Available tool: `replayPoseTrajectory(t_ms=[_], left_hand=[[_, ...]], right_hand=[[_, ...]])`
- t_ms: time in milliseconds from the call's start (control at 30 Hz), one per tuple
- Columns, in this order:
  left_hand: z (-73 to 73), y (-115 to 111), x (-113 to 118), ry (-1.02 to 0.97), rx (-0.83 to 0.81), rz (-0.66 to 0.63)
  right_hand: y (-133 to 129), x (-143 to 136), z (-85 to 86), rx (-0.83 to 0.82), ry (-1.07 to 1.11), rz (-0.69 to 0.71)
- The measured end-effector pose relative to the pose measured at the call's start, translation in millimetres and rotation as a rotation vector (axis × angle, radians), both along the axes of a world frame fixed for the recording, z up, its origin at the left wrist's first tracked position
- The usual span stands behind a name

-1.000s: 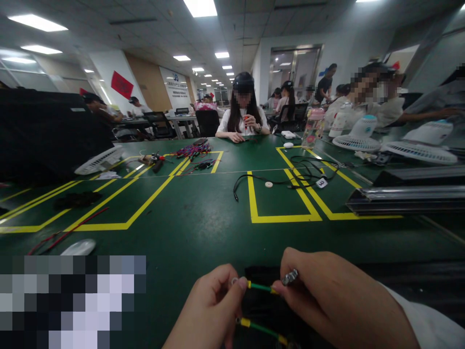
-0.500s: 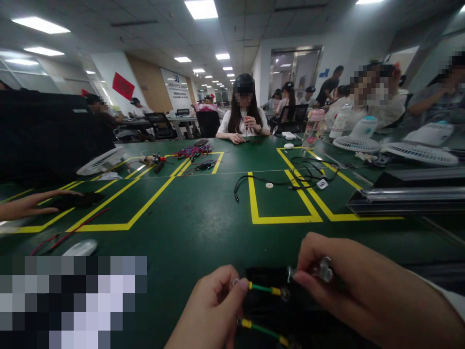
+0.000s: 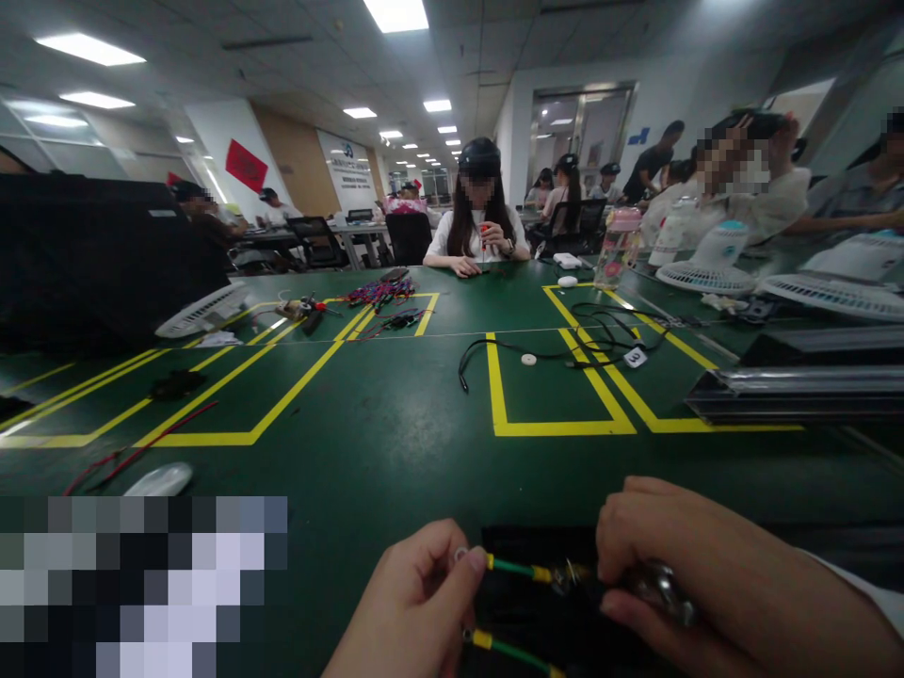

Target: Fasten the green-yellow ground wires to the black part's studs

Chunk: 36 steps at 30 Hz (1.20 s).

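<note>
Green table (image 3: 395, 471) with yellow tape lines (image 3: 565, 429) all over it, busy office behind, a person (image 3: 472, 235) working across the way. Down front, the left hand (image 3: 413, 593) has its grip pinched on the ring-terminal end of a short green wire (image 3: 517, 569). The right hand (image 3: 713, 565) is curled around some shiny metal piece (image 3: 664, 589), too blurry to name.

What'd worry me: the small metal bits (image 3: 563, 574) at the wire's far end look loose-ish, so a bump from the right fingers could knock one off onto the black surface (image 3: 519, 540), where it'd be a pain to spot. Tugging with the left could pull that end askew too.

Position-wise, the wire runs from the left fingertips toward the right hand, its far end just short of it. A second green wire (image 3: 519, 652) sits nearer the wearer.
</note>
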<state>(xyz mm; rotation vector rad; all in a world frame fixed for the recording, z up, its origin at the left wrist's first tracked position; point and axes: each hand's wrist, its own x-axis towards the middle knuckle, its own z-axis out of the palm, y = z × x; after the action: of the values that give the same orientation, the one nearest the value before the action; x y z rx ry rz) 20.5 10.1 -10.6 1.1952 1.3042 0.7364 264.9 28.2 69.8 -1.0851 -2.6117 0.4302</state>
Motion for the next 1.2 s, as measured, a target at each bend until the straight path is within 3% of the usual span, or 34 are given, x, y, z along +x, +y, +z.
replayPoseTrajectory(t_ms=[233,733,967,1200], left_hand=[[2.8,-0.5,1.0,0.020,0.004,0.011],[-1.1,0.0,-1.0,0.016,-0.009,-0.008],[1.3,-0.4,-0.1,-0.003,-0.008,-0.005],[3.4,-0.9,0.1,0.010,0.012,-0.001]], right_hand=[[0.0,-0.8,-5.2,-0.010,0.009,-0.033],[2.4,-2.3,2.0,-0.003,-0.040,0.038],[3.7,4.5,4.6,-0.021,0.108,-0.121],[2.5,-18.1,4.9,0.033,0.008,-0.138]])
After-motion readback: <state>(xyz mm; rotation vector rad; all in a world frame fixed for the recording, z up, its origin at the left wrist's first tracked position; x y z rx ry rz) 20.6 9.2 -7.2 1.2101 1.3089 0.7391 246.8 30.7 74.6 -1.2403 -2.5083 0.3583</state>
